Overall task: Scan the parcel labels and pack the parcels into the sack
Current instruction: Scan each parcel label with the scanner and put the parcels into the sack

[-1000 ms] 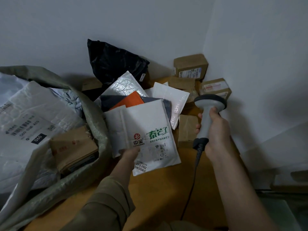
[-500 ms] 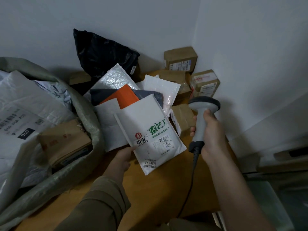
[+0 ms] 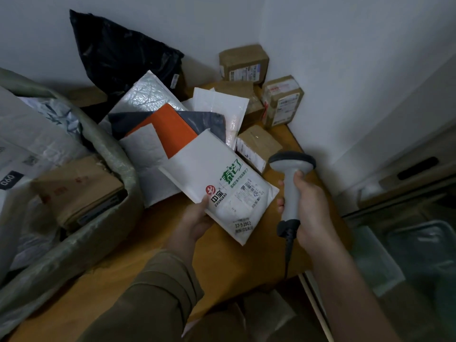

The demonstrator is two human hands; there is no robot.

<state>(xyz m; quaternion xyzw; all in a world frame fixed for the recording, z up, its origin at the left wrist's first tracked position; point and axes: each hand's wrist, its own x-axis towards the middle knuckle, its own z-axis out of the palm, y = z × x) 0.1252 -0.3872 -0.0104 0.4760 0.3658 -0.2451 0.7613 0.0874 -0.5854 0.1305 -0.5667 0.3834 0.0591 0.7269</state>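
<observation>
White walls meet in a corner behind a wooden tabletop [image 3: 148, 262] crowded with post. Nearest us, the left hand [image 3: 197, 219] pinches the white padded mailer [image 3: 222, 191] by its near-left edge, thumb on top by the red logo, holding it tilted above the tabletop's middle with the printed label facing up. Just to its right, the right hand [image 3: 308, 208] has its fingers wrapped round the handle of the grey barcode scanner [image 3: 291, 178], head up, cable trailing off the near edge. That mailer looks light and soft, likely to flop, so an edge hold near the label should keep it flat for the scan. On the left, the green woven sack [image 3: 108, 166] gapes open with a cardboard box [image 3: 79, 191] and white bags inside. Further back lies the waiting pile: an orange envelope [image 3: 172, 129], a silver bubble mailer [image 3: 145, 95], a black poly bag [image 3: 123, 53], and taped brown boxes [image 3: 244, 64] in the far right corner.
</observation>
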